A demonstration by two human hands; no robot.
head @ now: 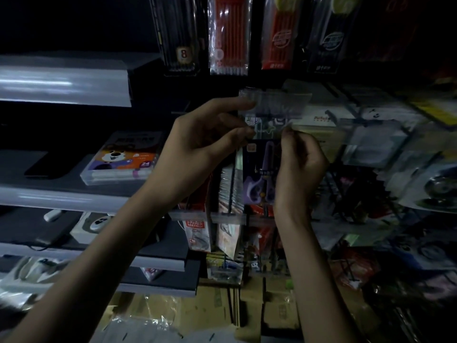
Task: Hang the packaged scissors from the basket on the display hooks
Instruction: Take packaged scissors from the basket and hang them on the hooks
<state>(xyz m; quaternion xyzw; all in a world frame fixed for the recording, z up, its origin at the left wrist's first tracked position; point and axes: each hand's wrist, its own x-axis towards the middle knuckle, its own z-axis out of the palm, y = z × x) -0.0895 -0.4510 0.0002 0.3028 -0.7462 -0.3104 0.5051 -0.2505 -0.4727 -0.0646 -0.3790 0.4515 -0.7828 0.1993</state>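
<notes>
The packaged scissors (258,174), purple-handled, hung upright at the middle of the rack, just below a clear price tag (274,105). From 3 o'clock the right hand (301,164) pinched the pack's upper edge with curled fingers. From 9 o'clock the left hand (205,144) was spread, index tip on the tag, thumb against the pack's top corner. Pen packs (228,35) hung at 12 o'clock

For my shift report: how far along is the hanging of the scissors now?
Done: other packs already hang edge-on nearby, contents unclear. In hand: the right hand pinches the top of one scissors pack; the left hand touches the clear price strip above it. Left: this pack is not yet visibly hung; the basket is out of view, so the remainder is unknown.
</notes>
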